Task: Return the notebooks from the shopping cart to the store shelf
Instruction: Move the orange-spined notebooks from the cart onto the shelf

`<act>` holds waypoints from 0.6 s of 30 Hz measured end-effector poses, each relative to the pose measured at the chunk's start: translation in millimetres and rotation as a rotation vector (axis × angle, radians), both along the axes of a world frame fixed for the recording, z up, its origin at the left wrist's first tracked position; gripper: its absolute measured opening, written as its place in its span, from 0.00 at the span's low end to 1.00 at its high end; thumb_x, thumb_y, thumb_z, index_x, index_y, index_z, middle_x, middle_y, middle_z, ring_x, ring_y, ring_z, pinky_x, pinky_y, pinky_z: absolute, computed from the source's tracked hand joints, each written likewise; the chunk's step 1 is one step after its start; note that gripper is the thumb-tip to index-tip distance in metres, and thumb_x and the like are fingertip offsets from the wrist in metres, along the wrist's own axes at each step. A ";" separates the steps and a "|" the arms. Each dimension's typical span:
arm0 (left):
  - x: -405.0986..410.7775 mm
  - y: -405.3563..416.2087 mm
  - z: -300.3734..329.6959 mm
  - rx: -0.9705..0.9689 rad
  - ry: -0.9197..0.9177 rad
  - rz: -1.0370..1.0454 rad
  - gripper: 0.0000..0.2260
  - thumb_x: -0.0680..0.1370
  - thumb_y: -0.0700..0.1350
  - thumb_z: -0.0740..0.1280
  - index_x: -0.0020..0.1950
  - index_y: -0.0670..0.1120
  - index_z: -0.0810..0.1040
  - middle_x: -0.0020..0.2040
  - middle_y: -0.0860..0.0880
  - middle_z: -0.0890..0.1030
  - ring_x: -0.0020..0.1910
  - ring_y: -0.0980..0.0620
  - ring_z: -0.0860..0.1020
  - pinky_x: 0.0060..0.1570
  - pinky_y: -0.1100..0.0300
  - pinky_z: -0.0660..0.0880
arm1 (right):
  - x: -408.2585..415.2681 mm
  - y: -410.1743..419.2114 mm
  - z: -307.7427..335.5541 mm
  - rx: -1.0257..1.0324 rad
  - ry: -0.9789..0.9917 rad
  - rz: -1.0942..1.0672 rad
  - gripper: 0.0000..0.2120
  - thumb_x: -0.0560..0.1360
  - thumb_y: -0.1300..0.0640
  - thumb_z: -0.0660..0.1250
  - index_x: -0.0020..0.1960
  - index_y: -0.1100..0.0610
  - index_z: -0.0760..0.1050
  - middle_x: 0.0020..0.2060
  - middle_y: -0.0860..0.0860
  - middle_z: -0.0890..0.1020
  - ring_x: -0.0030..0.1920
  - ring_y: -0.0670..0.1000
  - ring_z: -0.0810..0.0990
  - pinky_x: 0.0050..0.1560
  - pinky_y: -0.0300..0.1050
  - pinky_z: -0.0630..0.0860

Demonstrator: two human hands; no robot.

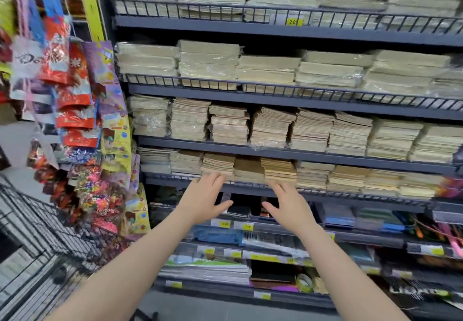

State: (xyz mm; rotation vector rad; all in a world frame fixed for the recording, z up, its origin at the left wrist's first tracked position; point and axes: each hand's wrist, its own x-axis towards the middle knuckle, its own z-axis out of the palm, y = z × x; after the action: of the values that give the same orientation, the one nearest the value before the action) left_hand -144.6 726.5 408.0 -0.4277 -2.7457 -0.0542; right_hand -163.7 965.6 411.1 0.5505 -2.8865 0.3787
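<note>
Notebooks (248,170) stacked on shelf (325,194); both hands outstretched, fingers spread, empty.

Stacks of tan paper notebooks (248,169) fill the tiers of the grey metal store shelf (275,154), side by side behind its wire front rails. Left of the shelf hang glossy printed gift bags (75,100). The black wire shopping cart (45,225) stands at lower left, below the bags. Yellow price tags (244,226) line the lower tiers' front edges.
</note>
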 end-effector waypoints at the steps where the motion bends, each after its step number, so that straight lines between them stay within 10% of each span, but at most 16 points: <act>1: 9.9 -2.0 -6.5 -0.002 -0.024 0.009 0.31 0.76 0.65 0.54 0.72 0.46 0.62 0.69 0.48 0.67 0.66 0.48 0.68 0.60 0.52 0.69 | 7.8 -0.2 -4.1 0.015 -0.016 0.001 0.29 0.77 0.44 0.57 0.75 0.51 0.55 0.71 0.50 0.64 0.70 0.52 0.63 0.66 0.46 0.66; 18: 145.0 -126.0 -84.1 0.031 -0.150 0.076 0.30 0.73 0.66 0.53 0.63 0.45 0.70 0.56 0.47 0.75 0.53 0.46 0.77 0.45 0.53 0.77 | 133.0 -113.2 -60.0 0.095 -0.124 0.072 0.30 0.76 0.43 0.58 0.74 0.53 0.56 0.72 0.50 0.62 0.72 0.51 0.61 0.71 0.45 0.61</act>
State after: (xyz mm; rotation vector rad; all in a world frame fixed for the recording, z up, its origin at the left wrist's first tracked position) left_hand 0.4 600.5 324.0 -0.3219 -2.9021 -0.1133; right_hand -30.7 852.4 351.1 0.6714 -3.0225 0.2969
